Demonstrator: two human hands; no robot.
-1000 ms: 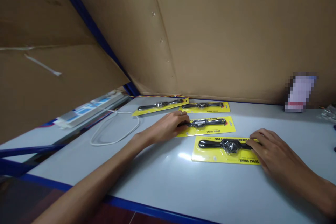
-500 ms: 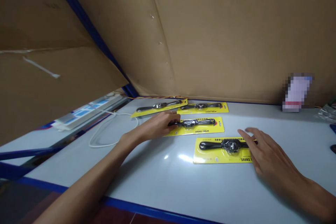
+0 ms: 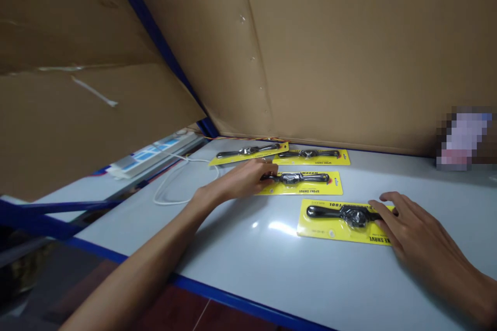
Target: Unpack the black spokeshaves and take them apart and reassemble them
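Observation:
Four yellow blister cards, each with a black spokeshave, lie on the pale grey tabletop (image 3: 240,264). My left hand (image 3: 248,178) reaches forward, its fingers curled over the left end of the middle card (image 3: 310,184). My right hand (image 3: 411,227) lies flat with fingers spread on the right end of the nearest card (image 3: 334,220), covering the tool's right handle. Two more cards, the far left card (image 3: 248,152) and the far right card (image 3: 310,154), lie side by side at the back by the cardboard wall.
Large brown cardboard sheets (image 3: 330,46) close off the back and left. A white cable (image 3: 171,186) loops on the table at the left, beside a white and blue power strip (image 3: 151,158). A blue edge (image 3: 233,302) rims the table's near side.
My left hand slid the middle card a little to the left. My right hand lifted off the nearest card, then settled on its right end again.

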